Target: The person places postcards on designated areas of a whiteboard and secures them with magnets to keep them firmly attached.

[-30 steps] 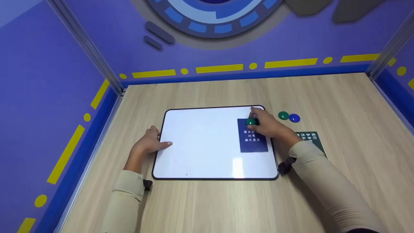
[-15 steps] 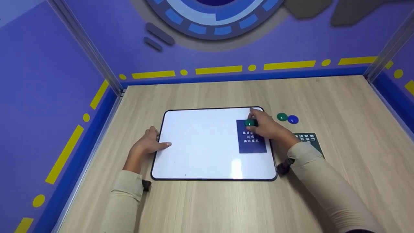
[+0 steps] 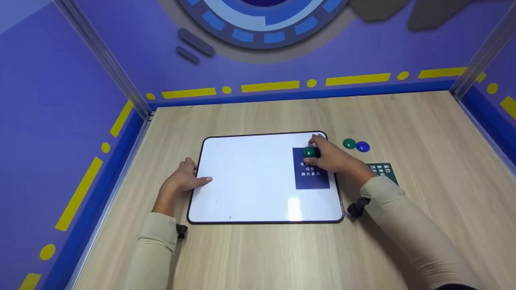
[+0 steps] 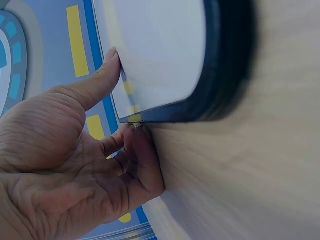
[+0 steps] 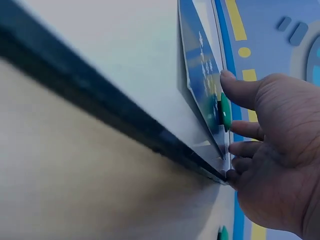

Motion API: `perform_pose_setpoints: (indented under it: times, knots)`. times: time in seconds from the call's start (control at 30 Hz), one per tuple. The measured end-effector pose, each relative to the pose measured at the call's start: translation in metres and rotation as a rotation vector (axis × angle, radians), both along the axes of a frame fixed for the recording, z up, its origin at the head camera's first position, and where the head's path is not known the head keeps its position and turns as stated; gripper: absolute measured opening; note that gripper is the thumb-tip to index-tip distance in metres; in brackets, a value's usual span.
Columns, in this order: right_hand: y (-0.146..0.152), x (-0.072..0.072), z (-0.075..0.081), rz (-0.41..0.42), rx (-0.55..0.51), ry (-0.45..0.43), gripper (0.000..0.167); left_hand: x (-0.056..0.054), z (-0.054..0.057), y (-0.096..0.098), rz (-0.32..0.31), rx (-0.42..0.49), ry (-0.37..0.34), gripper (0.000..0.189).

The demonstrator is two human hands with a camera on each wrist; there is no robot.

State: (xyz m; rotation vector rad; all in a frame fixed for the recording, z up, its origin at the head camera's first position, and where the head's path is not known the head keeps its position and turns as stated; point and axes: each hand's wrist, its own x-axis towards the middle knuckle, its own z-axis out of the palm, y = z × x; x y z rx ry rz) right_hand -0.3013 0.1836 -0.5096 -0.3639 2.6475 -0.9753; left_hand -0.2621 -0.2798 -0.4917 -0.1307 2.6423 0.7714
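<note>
A whiteboard (image 3: 246, 181) with a black frame lies on the wooden table. My left hand (image 3: 184, 177) grips its left edge; the thumb lies on the white surface and the other fingers curl against the frame, as the left wrist view shows. Near the board's upper right corner lies a dark blue card (image 3: 312, 181) with white writing. A round green magnet (image 3: 308, 152) sits on the card's upper part. Around this magnet my right hand (image 3: 331, 156) is spread, thumb on one side and fingers on the other, with a gap at the thumb (image 5: 239, 92).
On the table right of the board, another green magnet (image 3: 349, 143) and a blue magnet (image 3: 363, 146) lie side by side. A dark green card (image 3: 388, 172) with white writing is partly covered by the right forearm. Blue-purple panels (image 3: 258, 72) wall in the table.
The head view has shifted slightly. My right thumb has drawn a little away from the green magnet, which stays on the card. The left hand keeps its grip on the board.
</note>
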Motion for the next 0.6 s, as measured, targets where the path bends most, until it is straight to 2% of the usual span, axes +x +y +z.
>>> perform_pose_setpoints:
  times: [0.13, 0.27, 0.43, 0.6]
  knots:
    - [0.005, 0.008, 0.007, -0.006, 0.015, 0.024, 0.071, 0.002, -0.001, -0.001, 0.015, 0.011, 0.002, 0.078]
    - [0.021, 0.019, 0.019, -0.030, 0.001, 0.102, 0.066, 0.004, -0.002, -0.002, 0.015, 0.005, 0.001, 0.078]
    - [0.065, 0.034, 0.033, -0.124, -0.013, 0.204, 0.061, 0.003, -0.002, -0.001, 0.004, 0.006, 0.005, 0.077]
    - [0.111, 0.049, 0.036, -0.217, 0.027, 0.202, 0.064, 0.003, 0.000, 0.001, -0.002, -0.004, 0.007, 0.079]
